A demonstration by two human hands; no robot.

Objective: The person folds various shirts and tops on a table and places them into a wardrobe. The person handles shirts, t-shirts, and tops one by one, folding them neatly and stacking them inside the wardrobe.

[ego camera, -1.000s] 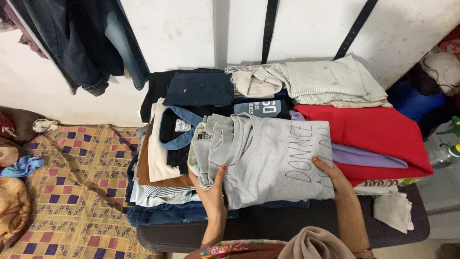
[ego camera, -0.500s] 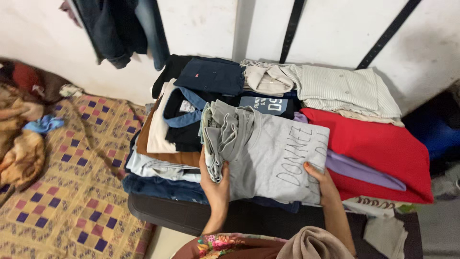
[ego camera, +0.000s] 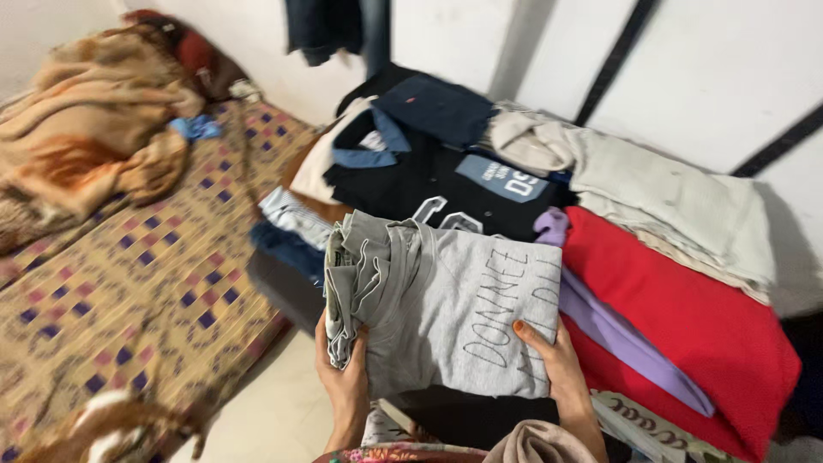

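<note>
A: While both hands carry it, the folded grey sweatshirt [ego camera: 446, 313] sits raised off the clothes pile, close to the body. Left hand [ego camera: 343, 377] is clamped on the bunched left edge, thumb over the folds; right hand [ego camera: 553, 364] is closed on the lower right corner.

B: Step?

A: Judged as a lift-and-carry. Next move calls for a level, two-sided hold so the folds don't slip.

B: Surroundings?

A: Red garment [ego camera: 686, 326] and lilac garment [ego camera: 617, 330] just right of the right hand; black printed shirt [ego camera: 429, 184] beyond the hands. Patterned mattress [ego camera: 129, 283] and brown blanket [ego camera: 81, 129] lie left of the left hand. Nothing visibly blocks.
</note>
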